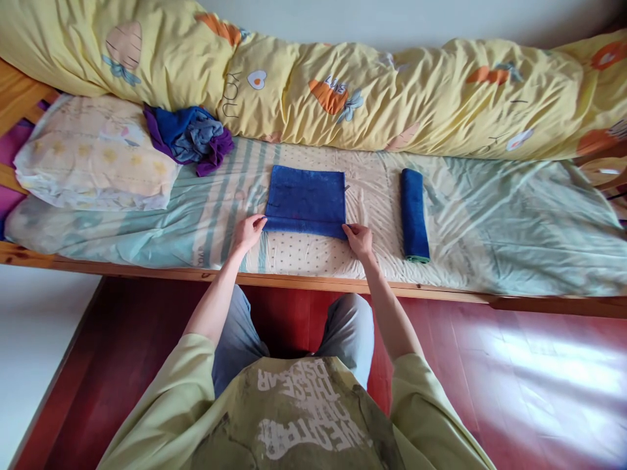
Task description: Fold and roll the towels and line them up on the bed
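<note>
A blue cloth [307,196] lies flat on the bed sheet in front of me, with a fold line along its near edge. My left hand [250,231] pinches its near left corner. At the near right corner, my right hand [358,237] grips the same cloth between thumb and fingers. To the right of it lies a rolled dark blue cloth [414,215] with a green edge at its near end. A crumpled heap of blue, grey and purple cloths [193,138] rests at the back left, against the pillow.
A pale pillow [98,153] is at the left end of the bed. Along the wall runs a bunched yellow quilt [382,98]. The wooden bed rail [304,281] crosses in front of my knees, above a red floor [441,352].
</note>
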Tool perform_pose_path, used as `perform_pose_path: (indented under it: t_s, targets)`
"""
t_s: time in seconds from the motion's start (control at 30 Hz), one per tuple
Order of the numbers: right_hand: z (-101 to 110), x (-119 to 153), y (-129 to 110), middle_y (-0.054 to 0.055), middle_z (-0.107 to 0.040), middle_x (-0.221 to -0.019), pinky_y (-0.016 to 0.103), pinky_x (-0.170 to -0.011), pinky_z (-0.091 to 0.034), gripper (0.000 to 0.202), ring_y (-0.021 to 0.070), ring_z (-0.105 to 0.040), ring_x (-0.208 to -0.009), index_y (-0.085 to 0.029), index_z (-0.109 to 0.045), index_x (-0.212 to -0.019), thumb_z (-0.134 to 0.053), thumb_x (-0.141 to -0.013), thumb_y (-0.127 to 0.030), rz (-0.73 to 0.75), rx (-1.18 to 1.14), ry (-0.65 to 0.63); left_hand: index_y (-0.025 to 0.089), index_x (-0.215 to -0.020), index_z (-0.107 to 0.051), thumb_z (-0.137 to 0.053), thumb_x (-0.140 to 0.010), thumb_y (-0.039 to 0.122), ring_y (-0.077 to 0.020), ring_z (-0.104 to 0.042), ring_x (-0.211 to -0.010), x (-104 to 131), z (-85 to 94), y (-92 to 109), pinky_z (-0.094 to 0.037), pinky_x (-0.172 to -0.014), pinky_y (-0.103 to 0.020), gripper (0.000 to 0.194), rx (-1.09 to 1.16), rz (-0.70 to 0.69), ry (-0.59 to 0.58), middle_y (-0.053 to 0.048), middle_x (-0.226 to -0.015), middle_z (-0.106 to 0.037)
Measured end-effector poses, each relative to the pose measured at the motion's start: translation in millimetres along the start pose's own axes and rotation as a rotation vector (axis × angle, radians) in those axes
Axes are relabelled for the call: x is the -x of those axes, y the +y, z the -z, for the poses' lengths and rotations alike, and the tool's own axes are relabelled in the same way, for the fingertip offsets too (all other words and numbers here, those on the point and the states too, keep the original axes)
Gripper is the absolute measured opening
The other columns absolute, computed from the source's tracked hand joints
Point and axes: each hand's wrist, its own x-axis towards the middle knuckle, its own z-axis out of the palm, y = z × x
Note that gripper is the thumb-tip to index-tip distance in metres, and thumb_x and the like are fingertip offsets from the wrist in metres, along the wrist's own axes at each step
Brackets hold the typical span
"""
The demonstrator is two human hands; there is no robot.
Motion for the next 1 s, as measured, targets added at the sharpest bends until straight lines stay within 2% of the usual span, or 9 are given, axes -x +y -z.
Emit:
perform_pose_path:
  t_s: [0.1,0.37,0.57,0.63,0.7,0.77,0.83,0.9,1.0]
  targets:
    - [-0.8,-2.5,0.6,0.010,-0.073,-0.072,0.028,-0.060,-0.043,0.059,0.0258,-0.069,-0.073,-0.014,-0.074,-0.078,-0.062,-0.081,-0.071,-0.021,0.029,0.004,0.018,-0.115,-0.077,-0.063,-0.100,0.035,-0.0204,-0.073,-0.090,-0.5,-2.9,0.8,-0.051,-0.078,-0.025,0.027,-0.025,0.000,0.014,-0.008,-0.098,-0.078]
    - [-4.1,0.1,1.0,0.011,-0.078,-0.084,0.032,-0.072,-0.050,0.042,0.0298,-0.074,-0.085,-0.015,-0.079,-0.091,-0.067,-0.086,-0.055,-0.053,0.045,0.075,0.019,-0.117,-0.075,-0.060,-0.102,0.033,-0.0215,-0.073,-0.094,-2.9,-11.7,-1.6,-0.052,-0.082,-0.027,0.026,-0.045,-0.073,0.076,-0.009,-0.106,-0.078]
    - [-9.5,2.8,-4.1,0.009,-0.076,-0.081,0.036,-0.080,-0.054,0.027,0.0270,-0.072,-0.078,-0.017,-0.075,-0.087,-0.075,-0.083,-0.044,-0.045,0.142,0.128,0.020,-0.114,-0.070,-0.065,-0.098,0.030,-0.0200,-0.069,-0.089,-0.7,-16.0,-4.6,-0.053,-0.083,-0.029,0.020,-0.093,-0.144,0.114,-0.006,-0.095,-0.073]
    - [-9.8,7.2,-4.5,0.010,-0.076,-0.092,0.037,-0.082,-0.055,0.027,0.0260,-0.071,-0.080,-0.017,-0.074,-0.099,-0.073,-0.086,-0.041,0.051,0.177,0.198,0.020,-0.112,-0.070,-0.063,-0.099,0.029,-0.0226,-0.068,-0.102,1.2,-14.1,-4.1,-0.053,-0.092,-0.032,0.018,-0.115,-0.229,0.138,-0.009,-0.105,-0.071]
    - [-7.5,12.6,-3.6,0.013,-0.074,-0.113,0.040,-0.090,-0.054,0.029,0.0268,-0.070,-0.094,-0.018,-0.072,-0.113,-0.065,-0.093,-0.037,0.231,0.220,0.218,0.021,-0.113,-0.072,-0.055,-0.103,0.027,-0.0243,-0.063,-0.119,3.9,-10.3,-3.5,-0.051,-0.104,-0.036,0.021,-0.136,-0.369,0.101,-0.011,-0.121,-0.068]
    - [-2.7,17.2,-1.0,0.013,-0.070,-0.126,0.043,-0.101,-0.051,0.029,0.0279,-0.067,-0.111,-0.020,-0.073,-0.119,-0.054,-0.101,-0.032,0.447,0.266,0.113,0.021,-0.120,-0.072,-0.046,-0.106,0.024,-0.0237,-0.059,-0.129,7.2,-5.2,-4.0,-0.047,-0.114,-0.039,0.030,-0.143,-0.504,0.002,-0.009,-0.133,-0.066]
    - [3.5,19.5,3.3,0.011,-0.070,-0.129,0.046,-0.107,-0.048,0.032,0.0282,-0.063,-0.122,-0.021,-0.074,-0.121,-0.048,-0.104,-0.029,0.619,0.298,-0.052,0.020,-0.133,-0.067,-0.046,-0.106,0.027,-0.0237,-0.056,-0.136,10.3,-0.2,-6.3,-0.044,-0.120,-0.042,0.035,-0.132,-0.582,-0.093,-0.008,-0.142,-0.063]
    - [8.7,19.1,8.9,0.011,-0.069,-0.133,0.047,-0.110,-0.048,0.033,0.0285,-0.061,-0.127,-0.020,-0.072,-0.128,-0.051,-0.104,-0.032,0.701,0.317,-0.153,0.019,-0.143,-0.061,-0.050,-0.104,0.031,-0.0242,-0.053,-0.141,12.2,2.7,-9.7,-0.042,-0.123,-0.045,0.042,-0.110,-0.595,-0.135,-0.009,-0.148,-0.059]
    - [10.5,15.5,15.7,0.011,-0.065,-0.141,0.046,-0.111,-0.049,0.041,0.0284,-0.059,-0.130,-0.018,-0.066,-0.138,-0.058,-0.100,-0.032,0.714,0.342,-0.180,0.019,-0.145,-0.059,-0.051,-0.100,0.022,-0.0224,-0.055,-0.139,11.1,-0.8,-12.9,-0.044,-0.122,-0.043,0.046,-0.083,-0.544,-0.117,-0.009,-0.149,-0.059]
